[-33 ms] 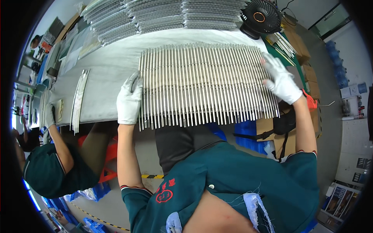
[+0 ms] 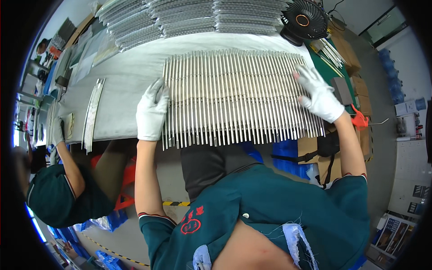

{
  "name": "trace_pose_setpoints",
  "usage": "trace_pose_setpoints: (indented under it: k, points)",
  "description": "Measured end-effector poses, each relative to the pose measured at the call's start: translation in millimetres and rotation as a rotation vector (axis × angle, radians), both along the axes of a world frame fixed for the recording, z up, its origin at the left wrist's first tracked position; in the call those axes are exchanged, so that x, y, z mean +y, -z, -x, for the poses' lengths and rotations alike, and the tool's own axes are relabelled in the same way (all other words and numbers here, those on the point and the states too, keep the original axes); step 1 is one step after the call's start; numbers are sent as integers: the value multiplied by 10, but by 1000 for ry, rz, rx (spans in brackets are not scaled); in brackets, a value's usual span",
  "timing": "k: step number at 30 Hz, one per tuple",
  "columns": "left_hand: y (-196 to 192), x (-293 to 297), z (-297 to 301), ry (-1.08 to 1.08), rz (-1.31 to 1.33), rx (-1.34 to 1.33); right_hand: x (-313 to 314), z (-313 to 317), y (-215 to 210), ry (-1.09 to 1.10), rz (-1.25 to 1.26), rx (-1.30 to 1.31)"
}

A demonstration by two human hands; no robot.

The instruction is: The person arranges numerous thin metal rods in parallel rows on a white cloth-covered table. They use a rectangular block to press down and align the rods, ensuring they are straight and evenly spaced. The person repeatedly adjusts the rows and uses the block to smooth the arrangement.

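A wide row of slim silvery metal tubes (image 2: pixel 229 96) lies side by side on the white-covered table, their near ends jutting past its front edge at uneven lengths. At the row's left side rests my left hand (image 2: pixel 152 110), in a white glove with fingers apart, touching the outermost tubes. My right hand (image 2: pixel 319 94), gloved in white too, spreads over the right end of the row, fingers stretched and thumb apart. Neither hand grips a tube. Further left, a small group of similar tubes (image 2: pixel 93 117) lies apart on the table.
Tall stacks of plastic-wrapped tubes (image 2: pixel 189 18) stand along the back. A black fan (image 2: pixel 304 20) sits at the back right, near loose tubes (image 2: pixel 330 53) on a green surface. An orange-handled tool (image 2: pixel 359 119) is right of my wrist. A co-worker (image 2: pixel 67 193) sits at left.
My right hand has shifted slightly left, further over the row's end. My left hand has edged a little up and right against the tubes.
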State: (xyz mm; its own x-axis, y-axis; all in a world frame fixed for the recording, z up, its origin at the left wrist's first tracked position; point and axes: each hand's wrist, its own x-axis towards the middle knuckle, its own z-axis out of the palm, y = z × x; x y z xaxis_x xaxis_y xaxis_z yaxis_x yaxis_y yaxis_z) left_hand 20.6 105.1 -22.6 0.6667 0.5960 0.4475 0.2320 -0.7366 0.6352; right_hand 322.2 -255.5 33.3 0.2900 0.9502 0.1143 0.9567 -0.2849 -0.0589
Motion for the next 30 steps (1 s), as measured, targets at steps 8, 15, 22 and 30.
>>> trace_pose_setpoints:
  k: [8,15,22,30]
  points:
    - [-349,61,-728,285,-563,217,756,148,345,-193,41,41]
    - [-22,250,-673,290,-574,442,792,190,324,-200,55,55]
    - [-22,735,-263,211,-589,473,784,159,392,-249,-14,23]
    - [-136,377,-580,392,-493,317,794,186,363,-225,6,41]
